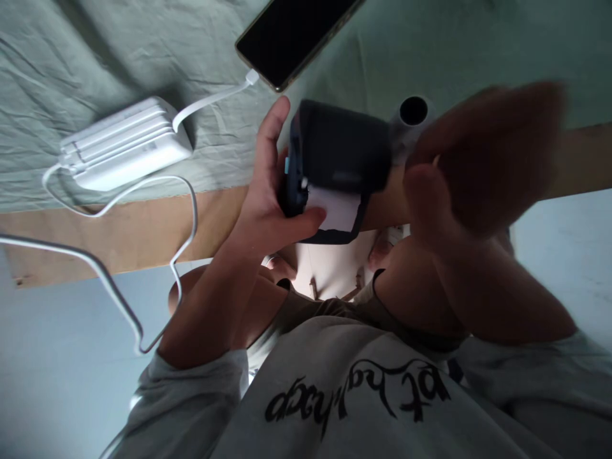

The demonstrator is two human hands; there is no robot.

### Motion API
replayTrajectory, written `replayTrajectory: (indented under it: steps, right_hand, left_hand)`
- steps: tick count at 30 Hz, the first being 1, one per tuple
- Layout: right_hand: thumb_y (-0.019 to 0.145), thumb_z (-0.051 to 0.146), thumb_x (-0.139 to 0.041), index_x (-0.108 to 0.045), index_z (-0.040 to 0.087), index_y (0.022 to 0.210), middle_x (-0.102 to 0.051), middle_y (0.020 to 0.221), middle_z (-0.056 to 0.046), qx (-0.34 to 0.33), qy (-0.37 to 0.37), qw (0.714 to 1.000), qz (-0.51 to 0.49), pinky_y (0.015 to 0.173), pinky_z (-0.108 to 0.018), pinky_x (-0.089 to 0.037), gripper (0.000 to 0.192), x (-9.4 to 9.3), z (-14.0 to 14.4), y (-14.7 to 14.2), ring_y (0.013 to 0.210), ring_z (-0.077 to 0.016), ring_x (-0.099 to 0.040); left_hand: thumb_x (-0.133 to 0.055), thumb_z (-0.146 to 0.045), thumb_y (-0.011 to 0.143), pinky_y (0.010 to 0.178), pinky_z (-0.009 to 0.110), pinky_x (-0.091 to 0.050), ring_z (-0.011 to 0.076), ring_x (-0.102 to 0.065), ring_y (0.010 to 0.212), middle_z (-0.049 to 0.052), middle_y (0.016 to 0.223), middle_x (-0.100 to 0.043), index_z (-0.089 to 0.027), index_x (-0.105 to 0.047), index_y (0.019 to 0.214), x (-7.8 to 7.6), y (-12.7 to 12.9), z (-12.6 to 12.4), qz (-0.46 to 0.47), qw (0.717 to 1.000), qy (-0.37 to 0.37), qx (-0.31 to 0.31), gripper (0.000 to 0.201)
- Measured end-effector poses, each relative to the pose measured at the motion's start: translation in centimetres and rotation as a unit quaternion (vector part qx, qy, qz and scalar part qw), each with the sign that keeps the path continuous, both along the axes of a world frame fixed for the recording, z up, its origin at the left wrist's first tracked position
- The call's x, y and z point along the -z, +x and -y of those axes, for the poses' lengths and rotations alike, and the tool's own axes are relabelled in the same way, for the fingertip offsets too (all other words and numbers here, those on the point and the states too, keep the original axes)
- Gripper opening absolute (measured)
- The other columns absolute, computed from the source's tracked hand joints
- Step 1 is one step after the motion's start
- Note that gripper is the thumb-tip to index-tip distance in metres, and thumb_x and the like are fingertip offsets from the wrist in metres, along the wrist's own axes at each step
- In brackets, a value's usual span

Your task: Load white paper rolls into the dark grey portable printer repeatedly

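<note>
My left hand (268, 197) is wrapped round a dark handheld device that looks like a portable printer (344, 146), its thumb pressing on a white paper piece (342, 210) at the near side. The left index finger points up along the device's left edge. To the right, my right hand (482, 166) is smeared by motion; its thumb stands apart from the stretched fingers and nothing shows in it. Between that hand and the device is a white roll (425, 105) with a dark round hole, partly hidden. Whether the right hand touches it I cannot tell.
On the green cloth (143, 38) lie a dark-screened phone (296, 38) and a white power adapter block (129, 143). A white cable (215, 99) joins them, and another loops over the wooden edge (210, 217). My legs are below that edge.
</note>
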State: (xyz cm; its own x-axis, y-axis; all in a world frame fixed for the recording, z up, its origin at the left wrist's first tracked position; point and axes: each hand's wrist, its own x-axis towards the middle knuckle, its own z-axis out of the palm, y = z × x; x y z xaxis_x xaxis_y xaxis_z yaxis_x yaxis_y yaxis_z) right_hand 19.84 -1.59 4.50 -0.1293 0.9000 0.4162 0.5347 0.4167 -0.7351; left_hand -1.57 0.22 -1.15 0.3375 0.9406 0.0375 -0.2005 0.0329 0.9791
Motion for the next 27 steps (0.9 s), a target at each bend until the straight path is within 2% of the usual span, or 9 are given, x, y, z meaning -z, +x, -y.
replayTrajectory:
  steps: [2, 4, 6, 9, 11, 14, 18, 23, 27]
  right_hand:
    - [0.084, 0.034, -0.062, -0.047, 0.017, 0.065, -0.046, 0.055, 0.003, -0.018, 0.032, 0.999, -0.028, 0.047, -0.024, -0.028, 0.029, 0.4, 0.1, -0.3, 0.049, -0.0031, -0.038]
    - [0.085, 0.031, -0.064, -0.042, 0.014, 0.054, -0.036, 0.043, 0.005, -0.036, -0.003, 0.999, -0.022, 0.042, -0.021, -0.019, 0.042, 1.0, 0.1, -0.5, 0.043, 0.0001, -0.03]
    - [0.087, 0.036, -0.063, -0.04, 0.013, 0.048, -0.031, 0.04, 0.005, -0.038, -0.055, 0.998, -0.017, 0.038, -0.019, -0.015, 0.05, 1.5, -0.1, -0.6, 0.041, 0.0012, -0.026]
    - [0.088, 0.042, -0.061, -0.037, 0.012, 0.045, -0.03, 0.039, 0.004, -0.057, -0.125, 0.99, -0.014, 0.037, -0.018, -0.012, 0.057, 2.0, -0.5, -0.5, 0.04, 0.0012, -0.024]
    - [0.088, 0.042, -0.06, -0.038, 0.012, 0.047, -0.031, 0.041, 0.004, -0.068, -0.152, 0.986, -0.011, 0.038, -0.018, -0.013, 0.056, 2.1, -0.7, -0.4, 0.041, 0.0008, -0.025]
    - [0.086, 0.04, -0.063, -0.038, 0.013, 0.048, -0.031, 0.042, 0.004, -0.075, -0.168, 0.983, -0.019, 0.037, -0.018, -0.014, 0.053, 1.9, -0.9, -0.3, 0.042, 0.0005, -0.026]
    - [0.082, 0.039, -0.069, -0.038, 0.013, 0.046, -0.031, 0.04, 0.005, -0.093, -0.186, 0.978, -0.031, 0.035, -0.018, -0.014, 0.054, 1.9, -1.0, -0.2, 0.04, 0.0006, -0.026]
    - [0.079, 0.037, -0.073, -0.044, 0.013, 0.041, -0.036, 0.035, 0.004, -0.095, -0.211, 0.972, -0.05, 0.031, -0.016, -0.014, 0.053, 2.1, -1.1, 0.0, 0.036, -0.0002, -0.029]
    - [0.082, 0.037, -0.071, -0.043, 0.012, 0.042, -0.036, 0.037, 0.004, -0.113, -0.21, 0.97, -0.055, 0.032, -0.014, -0.015, 0.054, 2.4, -1.0, 0.2, 0.037, 0.0007, -0.03]
  left_hand:
    - [-0.088, -0.023, 0.054, 0.091, 0.039, -0.055, 0.0285, -0.058, 0.119, -0.005, 0.132, -0.061, -0.05, -0.035, 0.143, 0.4, 0.0, 0.0, 0.021, 1.0, -0.001, 0.012, 0.107]
    - [-0.09, -0.029, 0.051, 0.091, 0.038, -0.055, 0.0278, -0.058, 0.119, -0.005, 0.132, -0.061, -0.048, -0.038, 0.141, 0.5, 0.2, 0.0, 0.058, 0.998, 0.015, 0.017, 0.106]
    - [-0.087, -0.038, 0.058, 0.089, 0.035, -0.054, 0.0251, -0.06, 0.116, -0.002, 0.128, -0.062, -0.04, -0.051, 0.133, 0.1, 0.7, 0.1, 0.067, 0.997, 0.02, -0.016, 0.083]
    - [-0.074, -0.041, 0.077, 0.076, 0.029, -0.053, 0.0187, -0.066, 0.093, 0.002, 0.095, -0.067, -0.024, -0.067, 0.105, -1.4, 1.5, 0.4, 0.021, 0.995, -0.036, -0.087, 0.034]
    - [-0.072, -0.038, 0.079, 0.066, 0.025, -0.05, 0.0153, -0.064, 0.078, 0.001, 0.08, -0.062, -0.021, -0.067, 0.094, -2.3, 1.9, 0.5, 0.014, 0.994, -0.071, -0.088, 0.023]
    - [-0.074, -0.035, 0.077, 0.065, 0.024, -0.05, 0.0142, -0.063, 0.077, 0.001, 0.08, -0.061, -0.021, -0.066, 0.093, -3.0, 1.9, 0.6, 0.03, 0.994, -0.073, -0.072, 0.023]
    - [-0.074, -0.036, 0.076, 0.063, 0.025, -0.049, 0.0156, -0.064, 0.078, 0.001, 0.085, -0.063, -0.024, -0.066, 0.1, -2.4, 1.4, 0.6, 0.021, 0.994, -0.076, -0.07, 0.028]
    - [-0.076, -0.045, 0.073, 0.08, 0.032, -0.052, 0.0223, -0.066, 0.093, 0.003, 0.094, -0.066, -0.027, -0.065, 0.105, -1.4, 0.9, 0.6, -0.012, 0.995, -0.061, -0.073, 0.039]
    - [-0.078, -0.047, 0.07, 0.085, 0.031, -0.05, 0.0203, -0.063, 0.097, 0.001, 0.093, -0.066, -0.028, -0.065, 0.107, -1.5, 1.3, 0.4, 0.009, 0.997, -0.044, -0.06, 0.043]
